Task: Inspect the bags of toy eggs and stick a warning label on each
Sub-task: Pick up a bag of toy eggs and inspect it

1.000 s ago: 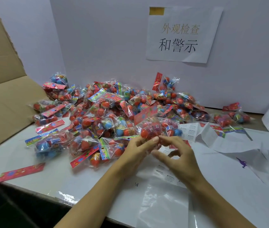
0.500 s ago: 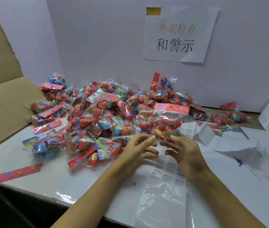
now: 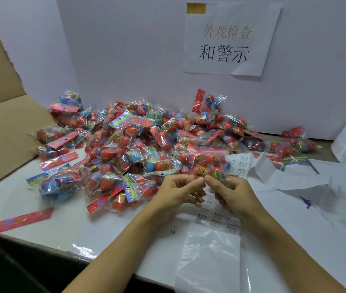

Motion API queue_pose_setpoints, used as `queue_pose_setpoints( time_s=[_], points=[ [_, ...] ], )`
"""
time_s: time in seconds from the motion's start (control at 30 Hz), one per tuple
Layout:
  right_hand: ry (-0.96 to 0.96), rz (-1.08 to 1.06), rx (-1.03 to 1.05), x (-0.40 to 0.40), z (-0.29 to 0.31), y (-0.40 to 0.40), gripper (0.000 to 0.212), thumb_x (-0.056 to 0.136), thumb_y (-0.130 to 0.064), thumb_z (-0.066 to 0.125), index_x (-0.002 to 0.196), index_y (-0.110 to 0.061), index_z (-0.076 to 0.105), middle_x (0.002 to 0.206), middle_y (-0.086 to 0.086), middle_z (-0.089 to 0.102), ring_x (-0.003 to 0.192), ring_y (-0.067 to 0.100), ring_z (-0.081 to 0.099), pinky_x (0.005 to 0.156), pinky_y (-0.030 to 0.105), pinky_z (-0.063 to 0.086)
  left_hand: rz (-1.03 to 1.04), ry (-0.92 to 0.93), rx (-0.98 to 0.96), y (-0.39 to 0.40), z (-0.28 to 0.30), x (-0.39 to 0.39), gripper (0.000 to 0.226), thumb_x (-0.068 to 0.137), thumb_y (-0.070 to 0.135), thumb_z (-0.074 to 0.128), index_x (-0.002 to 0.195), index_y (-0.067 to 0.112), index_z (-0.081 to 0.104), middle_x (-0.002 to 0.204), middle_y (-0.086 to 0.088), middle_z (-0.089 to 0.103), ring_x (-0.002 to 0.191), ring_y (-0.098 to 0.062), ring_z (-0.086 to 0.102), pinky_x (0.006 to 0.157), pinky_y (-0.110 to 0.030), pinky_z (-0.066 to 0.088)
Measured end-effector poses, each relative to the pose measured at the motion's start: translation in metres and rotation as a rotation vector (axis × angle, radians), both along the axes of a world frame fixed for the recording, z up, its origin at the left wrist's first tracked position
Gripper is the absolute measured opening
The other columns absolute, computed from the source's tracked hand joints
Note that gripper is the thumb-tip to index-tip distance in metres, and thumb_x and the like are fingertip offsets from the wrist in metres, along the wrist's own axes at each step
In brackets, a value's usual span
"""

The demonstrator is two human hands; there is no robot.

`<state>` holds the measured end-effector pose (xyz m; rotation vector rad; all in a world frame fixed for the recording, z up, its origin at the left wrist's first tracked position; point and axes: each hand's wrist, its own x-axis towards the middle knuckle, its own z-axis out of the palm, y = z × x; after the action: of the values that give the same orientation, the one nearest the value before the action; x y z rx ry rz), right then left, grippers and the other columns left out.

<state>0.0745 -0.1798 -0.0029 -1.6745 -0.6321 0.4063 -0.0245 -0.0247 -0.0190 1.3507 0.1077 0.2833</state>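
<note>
- Crinkly clear plastic bag of red and blue toy eggs (image 3: 207, 163) just beyond both sets of fingertips, touching them, long axis running left-right, pink header card on its far edge.
- Left hand (image 3: 180, 192) and right hand (image 3: 230, 192) equally near, thumbs almost meeting.
- Fingers curled, pinching bag's near edge.
- White sheet of small warning labels (image 3: 216, 218) flat underneath, on the near side.

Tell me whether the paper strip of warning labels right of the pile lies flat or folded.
Folded. The paper strip of warning labels zigzags in creases, one panel standing up in a peak, beside the pile of toy egg bags.
</note>
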Motion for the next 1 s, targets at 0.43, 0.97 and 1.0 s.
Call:
queue_pose_setpoints(
  time_s=[0.43,0.97,1.0],
  points=[
    [0.045,0.267,0.067,0.024,0.011,-0.017,0.027,0.072,-0.034,0.083,0.065,-0.009,0.075,0.061,0.009,0.065,0.05,0.017,0.055,0.043,0.021,0.04,-0.145,-0.028,-0.022,0.011,0.009,-0.005,0.031,0.089,0.032,0.072,0.101,0.004,0.079,0.093,-0.018,0.074,0.08,-0.027,0.072,0.074,-0.031,0.059],
    [0.014,0.28,0.065,0.028,0.02,-0.026,0.03,0.08,-0.034,0.071,0.089,-0.008,0.082,0.081,0.019,0.074,0.069,0.024,0.07,0.047,0.024,0.049,0.002,-0.124,0.062,0.019,0.011,-0.006,0.012,0.087,0.022,0.076,0.091,0.012,0.082,0.083,-0.015,0.076,0.076,-0.026,0.075,0.072,-0.031,0.061],
    [0.029,0.289,0.07,0.027,0.021,-0.026,0.032,0.081,-0.036,0.069,0.09,-0.008,0.082,0.082,0.019,0.074,0.071,0.024,0.07,0.049,0.024,0.05,-0.007,-0.13,0.042,0.019,0.011,-0.007,0.013,0.086,0.023,0.076,0.091,0.012,0.081,0.082,-0.014,0.075,0.077,-0.026,0.075,0.072,-0.031,0.061]
  ],
)
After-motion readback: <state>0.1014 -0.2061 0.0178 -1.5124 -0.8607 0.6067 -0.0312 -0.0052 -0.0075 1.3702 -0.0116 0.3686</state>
